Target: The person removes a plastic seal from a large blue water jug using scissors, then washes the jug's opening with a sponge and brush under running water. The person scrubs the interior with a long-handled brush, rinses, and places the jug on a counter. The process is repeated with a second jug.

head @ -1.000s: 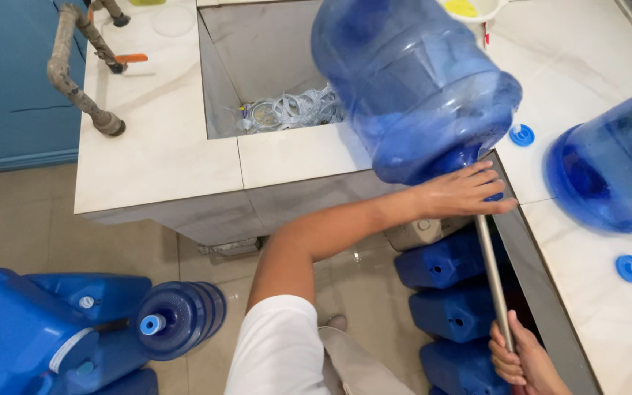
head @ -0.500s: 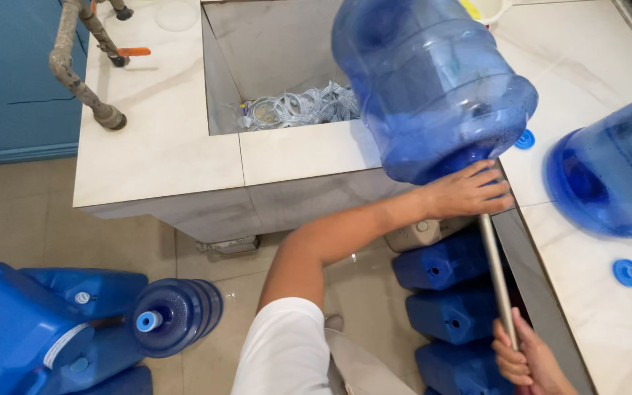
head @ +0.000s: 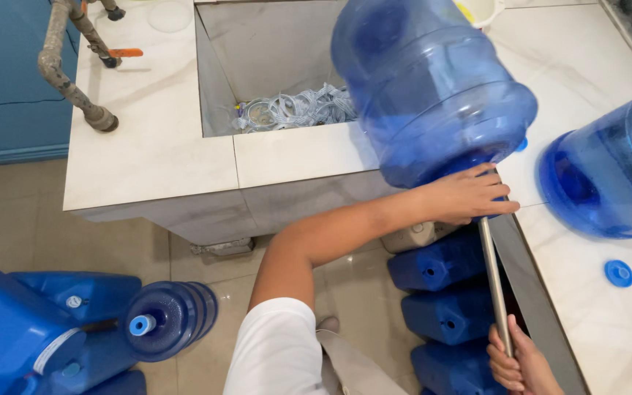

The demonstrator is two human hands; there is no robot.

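My left hand [head: 469, 196] lies with fingers spread against the neck end of the large translucent blue plastic water bottle [head: 429, 88], steadying it. My right hand [head: 517, 360] is closed around the lower end of the thin metal rod [head: 493, 278], which runs up under my left hand toward the bottle's mouth. The bottle is tilted on the edge of the white tiled counter [head: 155, 153], its long axis slanting from base at upper left to neck at lower right, pointing down towards me. A second blue water bottle [head: 608, 172] lies on its side to the right, with a small blue cap [head: 618, 273] near it.
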